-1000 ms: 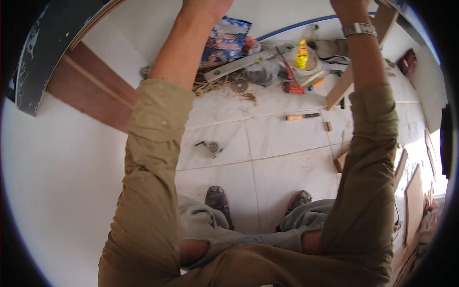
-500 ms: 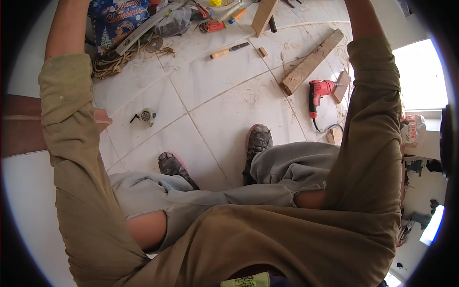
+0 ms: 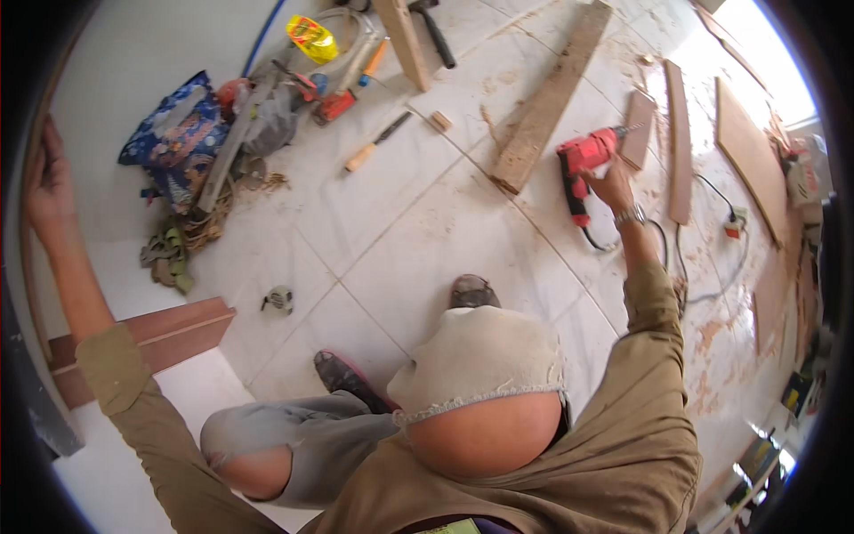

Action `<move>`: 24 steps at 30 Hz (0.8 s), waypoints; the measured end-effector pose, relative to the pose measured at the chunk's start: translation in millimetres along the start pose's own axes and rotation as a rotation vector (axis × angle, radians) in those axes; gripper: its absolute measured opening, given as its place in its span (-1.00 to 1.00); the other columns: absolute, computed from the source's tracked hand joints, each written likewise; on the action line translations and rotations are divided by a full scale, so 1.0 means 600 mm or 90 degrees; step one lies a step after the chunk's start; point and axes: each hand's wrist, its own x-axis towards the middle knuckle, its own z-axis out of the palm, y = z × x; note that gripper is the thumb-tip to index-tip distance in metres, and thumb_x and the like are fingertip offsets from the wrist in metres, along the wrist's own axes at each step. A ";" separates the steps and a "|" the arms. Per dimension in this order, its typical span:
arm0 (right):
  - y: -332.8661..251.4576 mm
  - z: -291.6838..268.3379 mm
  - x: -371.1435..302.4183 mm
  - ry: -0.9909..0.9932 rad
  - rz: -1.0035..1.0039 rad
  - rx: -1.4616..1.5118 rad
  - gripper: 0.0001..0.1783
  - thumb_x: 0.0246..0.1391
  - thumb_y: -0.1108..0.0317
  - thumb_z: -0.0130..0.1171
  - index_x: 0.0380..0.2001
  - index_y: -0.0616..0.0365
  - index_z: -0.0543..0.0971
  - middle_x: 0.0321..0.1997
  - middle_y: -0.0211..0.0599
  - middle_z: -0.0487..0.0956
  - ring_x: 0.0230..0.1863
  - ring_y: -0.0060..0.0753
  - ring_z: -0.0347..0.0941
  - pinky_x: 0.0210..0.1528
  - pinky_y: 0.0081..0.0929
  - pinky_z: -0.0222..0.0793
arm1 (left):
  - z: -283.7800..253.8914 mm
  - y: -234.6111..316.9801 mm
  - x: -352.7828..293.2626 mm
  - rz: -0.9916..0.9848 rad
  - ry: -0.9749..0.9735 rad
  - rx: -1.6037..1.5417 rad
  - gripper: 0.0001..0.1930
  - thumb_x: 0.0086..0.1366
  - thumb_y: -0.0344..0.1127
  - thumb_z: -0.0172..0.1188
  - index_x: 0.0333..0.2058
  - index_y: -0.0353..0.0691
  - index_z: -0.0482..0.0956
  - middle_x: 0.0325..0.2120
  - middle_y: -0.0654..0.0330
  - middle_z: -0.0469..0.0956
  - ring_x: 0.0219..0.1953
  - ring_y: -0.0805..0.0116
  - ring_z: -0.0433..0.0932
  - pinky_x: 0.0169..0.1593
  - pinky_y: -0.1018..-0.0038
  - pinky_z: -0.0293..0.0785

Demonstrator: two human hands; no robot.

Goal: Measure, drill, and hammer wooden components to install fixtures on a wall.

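Observation:
On the right, my right hand [image 3: 612,187] is at the red power drill [image 3: 584,158], its fingers bent round the side near the handle. The drill lies on the tiled floor with its bit over a small wooden block [image 3: 638,129]. My left hand [image 3: 52,187] is raised at the far left, fingers stretched out against a brown upright edge [image 3: 28,240]. That edge looks like a door or its frame. Some of the left fingers are hard to make out near the dark rim of the picture.
A thick plank [image 3: 551,98], a chisel-like tool [image 3: 378,142] and a tape measure [image 3: 278,300] lie ahead. A blue patterned bag [image 3: 178,133] and several tools sit at left. Boards [image 3: 752,160] and a power cord [image 3: 731,285] are at right. A reddish-brown sill [image 3: 169,334] is beside my left arm.
I have bent forward and lowered my right hand onto the drill. My left hand has come into view at the brown edge. The view has shifted, showing more floor at right.

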 end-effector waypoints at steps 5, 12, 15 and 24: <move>-0.030 0.016 -0.097 -0.069 0.156 0.068 0.43 -0.28 0.01 0.61 0.40 0.52 -0.12 0.19 0.45 0.40 0.19 0.31 0.40 0.20 -0.06 0.38 | 0.153 -0.117 -0.085 0.058 0.163 -0.123 -0.51 0.23 -0.79 0.06 0.16 -0.69 0.29 0.22 -0.28 0.33 0.33 -0.14 0.31 0.43 0.13 0.33; -0.101 0.045 -0.080 -0.006 0.276 -0.042 0.12 -0.16 0.39 0.29 0.41 0.46 -0.09 0.06 0.30 0.44 0.10 0.33 0.42 0.16 0.04 0.41 | 0.213 -0.080 -0.097 0.007 0.132 -0.126 -0.55 0.19 -0.76 0.13 0.09 -0.66 0.38 0.16 -0.26 0.41 0.29 -0.11 0.37 0.44 0.16 0.32; -0.116 0.017 -0.076 0.002 0.268 -0.076 0.06 -0.14 0.40 0.20 0.42 0.38 -0.06 0.03 0.25 0.46 0.12 0.32 0.40 0.14 0.07 0.42 | 0.185 -0.093 -0.078 0.025 0.118 -0.170 -0.53 0.18 -0.78 0.09 0.11 -0.68 0.34 0.24 -0.29 0.29 0.35 -0.25 0.25 0.46 0.15 0.30; -0.240 -0.256 -0.045 0.020 0.196 0.214 -0.08 -0.18 0.35 0.26 0.35 0.25 0.25 -0.32 -0.04 0.61 -0.57 -0.25 0.52 -0.56 -0.28 0.45 | 0.267 -0.157 -0.087 0.024 0.236 -0.438 -0.58 0.31 -0.60 -0.10 0.12 -0.70 0.31 0.25 -0.46 0.16 0.36 -0.44 0.13 0.41 -0.32 0.15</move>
